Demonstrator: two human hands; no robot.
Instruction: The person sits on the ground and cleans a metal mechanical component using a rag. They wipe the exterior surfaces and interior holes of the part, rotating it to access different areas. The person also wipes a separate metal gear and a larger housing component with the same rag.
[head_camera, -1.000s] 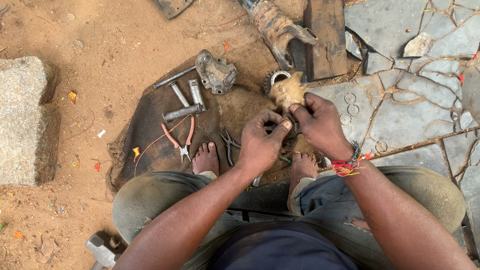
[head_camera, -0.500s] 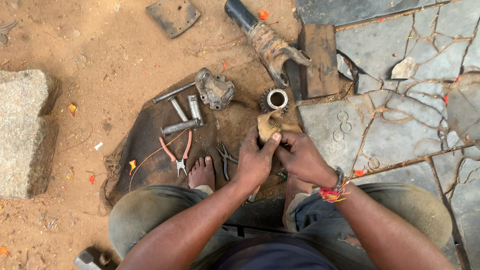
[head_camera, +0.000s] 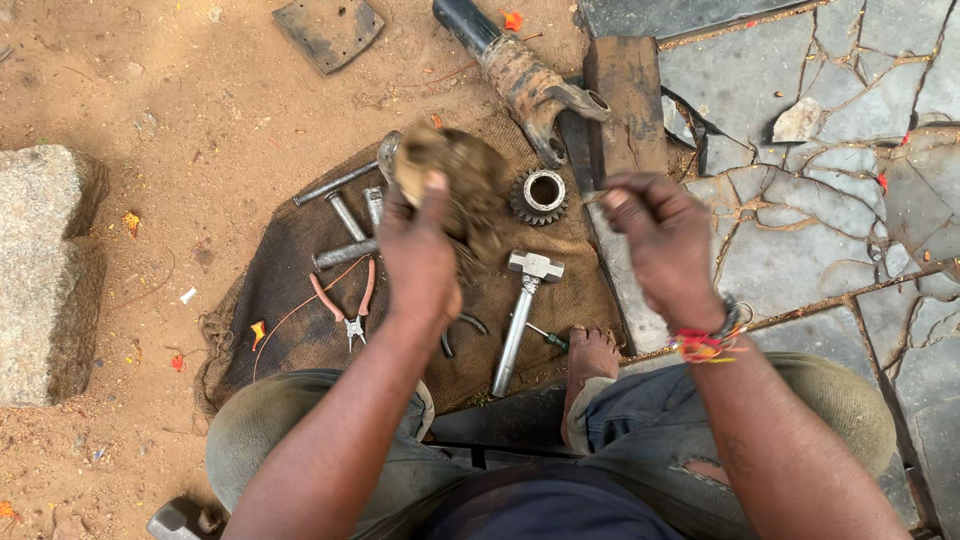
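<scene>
I have the left hand clamped on a brown rag, raised just left of the gear; right hand loosely curled, empty; I'd grip firmly while wiping

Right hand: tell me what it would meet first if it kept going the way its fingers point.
The right hand has its fingers curled toward the upper left. Going on that way, it would likely meet the gear on the brown mat first, though depth is unclear from above.

Hands now apart, dirty rag up in left hand, right hand free.
</scene>
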